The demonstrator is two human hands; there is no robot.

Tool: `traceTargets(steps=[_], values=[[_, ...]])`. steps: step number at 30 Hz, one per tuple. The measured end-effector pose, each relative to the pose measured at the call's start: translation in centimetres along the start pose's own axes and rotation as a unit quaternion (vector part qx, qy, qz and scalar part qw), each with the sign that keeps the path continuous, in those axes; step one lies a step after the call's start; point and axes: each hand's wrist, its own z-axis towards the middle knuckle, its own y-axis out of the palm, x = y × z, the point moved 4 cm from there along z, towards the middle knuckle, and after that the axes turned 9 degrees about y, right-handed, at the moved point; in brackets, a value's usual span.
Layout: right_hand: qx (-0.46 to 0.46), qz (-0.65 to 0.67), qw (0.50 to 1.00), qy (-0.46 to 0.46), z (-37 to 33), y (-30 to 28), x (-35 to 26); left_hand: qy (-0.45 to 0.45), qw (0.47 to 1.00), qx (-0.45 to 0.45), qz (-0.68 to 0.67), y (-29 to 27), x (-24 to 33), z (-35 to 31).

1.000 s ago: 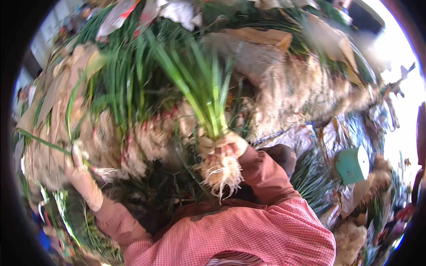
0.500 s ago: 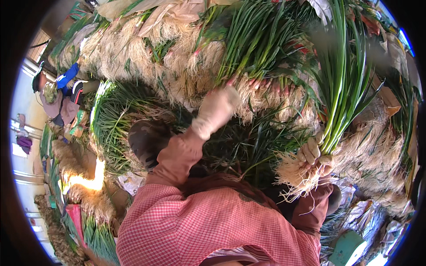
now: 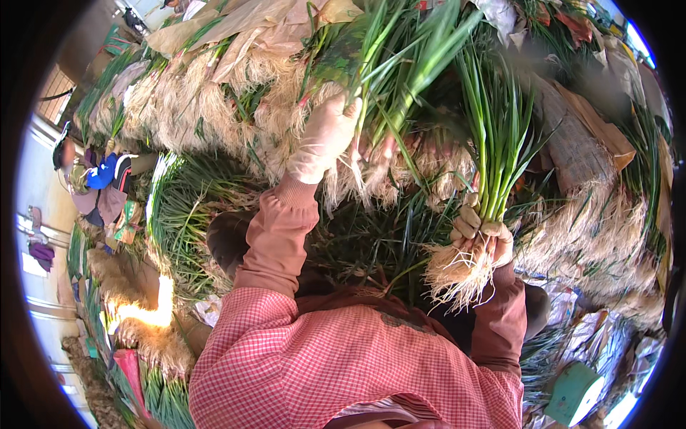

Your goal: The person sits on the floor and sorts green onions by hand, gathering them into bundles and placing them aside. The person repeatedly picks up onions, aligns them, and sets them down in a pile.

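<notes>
My right hand [image 3: 504, 242], in a pale glove, is closed round the lower stalks of a bunch of green onions [image 3: 494, 136]. Its leaves point up and away, and a tuft of pale roots hangs below the fist. Further left, my gloved left hand [image 3: 320, 143] grips a few green onions [image 3: 366, 79] near their lower stems, fingers partly hidden behind the palm. Their roots dangle beside the wrist, over the front of the pile. More green onions [image 3: 421, 86] lie just right of that hand, leaves blurred, roots toward me.
A long heap of green onions with matted roots [image 3: 186, 107] runs across the far side, partly under brown paper sheets [image 3: 264, 36]. Loose leaves [image 3: 386, 229] lie between my knees. A green box [image 3: 574, 393] stands at the lower right. Another person [image 3: 100, 179] is at the far left.
My left hand has moved up and left, now lifting a few stalks off the pile. My right hand has shifted slightly left and up with its bunch, which now leans less to the right.
</notes>
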Motion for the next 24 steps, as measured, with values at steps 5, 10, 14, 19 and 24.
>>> traceTargets(steps=[5, 10, 14, 19, 24], values=[[-0.062, 0.007, 0.998, -0.020, 0.2, -0.3, 0.6, -0.109, 0.930, 0.031, -0.350, 1.6, -0.8, -2.5], [0.120, -0.141, 0.983, -0.024, 0.1, -1.6, 2.5, -0.052, 0.927, -0.198, -0.315, 8.6, 5.9, -7.7], [0.164, -0.203, 0.964, 0.044, 0.3, -2.5, 3.9, 0.053, 0.976, -0.184, -0.103, 12.5, 6.2, -10.5], [0.117, -0.153, 0.981, -0.017, 0.4, -2.6, 4.4, -0.092, 0.950, -0.116, -0.277, 15.9, 3.0, -13.3], [-0.017, -0.033, 0.999, -0.004, 0.5, -1.2, 4.3, 0.099, 0.984, -0.120, -0.087, 16.6, 1.3, -13.1]])
